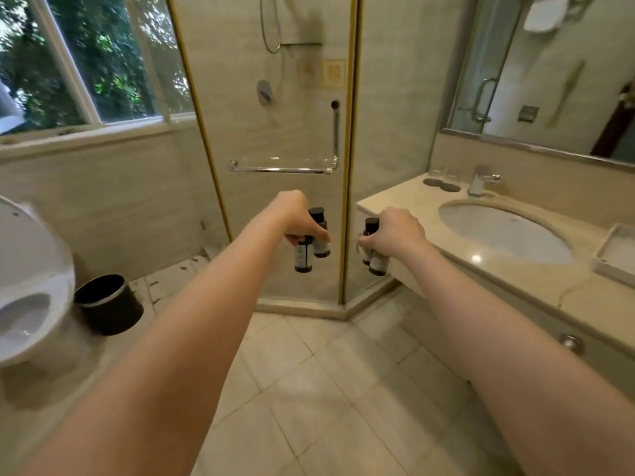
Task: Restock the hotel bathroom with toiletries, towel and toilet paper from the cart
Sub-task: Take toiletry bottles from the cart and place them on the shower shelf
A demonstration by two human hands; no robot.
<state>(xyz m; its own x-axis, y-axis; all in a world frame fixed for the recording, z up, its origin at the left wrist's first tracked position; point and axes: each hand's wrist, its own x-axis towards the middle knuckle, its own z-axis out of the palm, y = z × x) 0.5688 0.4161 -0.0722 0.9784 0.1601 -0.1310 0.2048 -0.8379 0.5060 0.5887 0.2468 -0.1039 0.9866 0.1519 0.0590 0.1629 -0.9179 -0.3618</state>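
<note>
Both my arms reach forward toward the glass shower door. My left hand [295,218] grips two small dark toiletry bottles [311,250] with black caps and pale labels, hanging below my fingers. My right hand [395,233] grips two more dark bottles [374,259] of the same kind, held just off the left end of the beige vanity counter [395,197]. A white tray [615,259] sits on the counter at the far right, beside the oval sink [501,231].
The shower door carries a chrome towel bar [281,169] and a gold frame [347,166]. A toilet [27,286] with raised lid and a black bin [108,304] stand at left. Faucet [479,182], mirror above, tiled floor below.
</note>
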